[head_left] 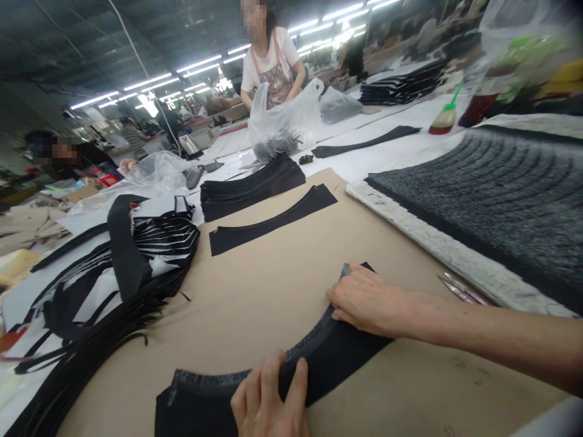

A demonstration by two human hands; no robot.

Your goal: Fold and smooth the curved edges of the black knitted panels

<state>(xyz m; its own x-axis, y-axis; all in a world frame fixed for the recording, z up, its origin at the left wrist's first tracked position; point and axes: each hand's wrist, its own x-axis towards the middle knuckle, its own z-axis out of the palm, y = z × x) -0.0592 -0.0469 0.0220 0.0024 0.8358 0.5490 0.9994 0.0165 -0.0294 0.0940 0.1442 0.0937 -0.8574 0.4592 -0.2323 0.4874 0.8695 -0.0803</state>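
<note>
A curved black piece of sheet material with a speckled grey strip along its inner edge lies on the brown board in front of me. My left hand rests on the middle of this piece, fingers spread, tips at the grey strip. Near its far right end, my right hand has its fingers and thumb closed at the curved edge; the fingertips are partly hidden. A similar black piece lies flat farther back, beside a stack of black curved pieces.
Black strips and white-backed pieces pile up at left. A speckled dark stack sits on a white slab at right, with scissors by its edge. A small green-tipped bottle stands behind. Across the table, a person stands by plastic bags.
</note>
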